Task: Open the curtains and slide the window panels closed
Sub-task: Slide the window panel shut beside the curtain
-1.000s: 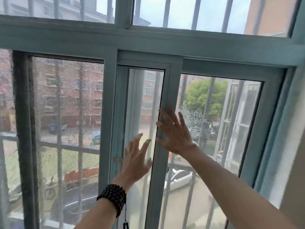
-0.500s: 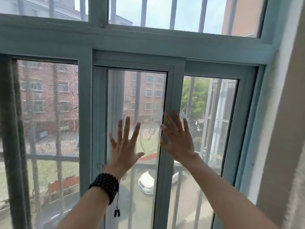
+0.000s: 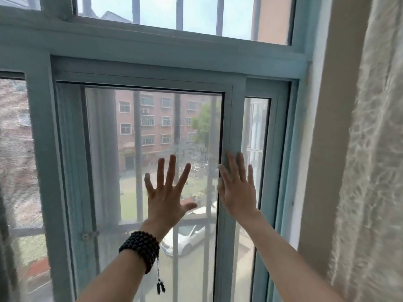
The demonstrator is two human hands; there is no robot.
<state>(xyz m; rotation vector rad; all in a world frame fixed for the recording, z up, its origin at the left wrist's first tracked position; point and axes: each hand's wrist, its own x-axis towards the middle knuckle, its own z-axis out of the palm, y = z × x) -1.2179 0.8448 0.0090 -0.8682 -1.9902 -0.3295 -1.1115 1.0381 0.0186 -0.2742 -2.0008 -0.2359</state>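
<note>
Both hands, left hand and right hand, flat (fingers spread) against window panel.

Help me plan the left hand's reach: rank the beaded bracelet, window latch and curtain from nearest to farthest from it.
1. Beaded bracelet, on the left hand's own wrist.
2. Window latch, lower left on the frame.
3. Curtain, far right.

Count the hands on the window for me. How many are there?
2. The left hand, wearing a black bead bracelet, lies flat with fingers spread on the glass pane. The right hand presses on the sliding panel's upright frame bar beside it.
</note>
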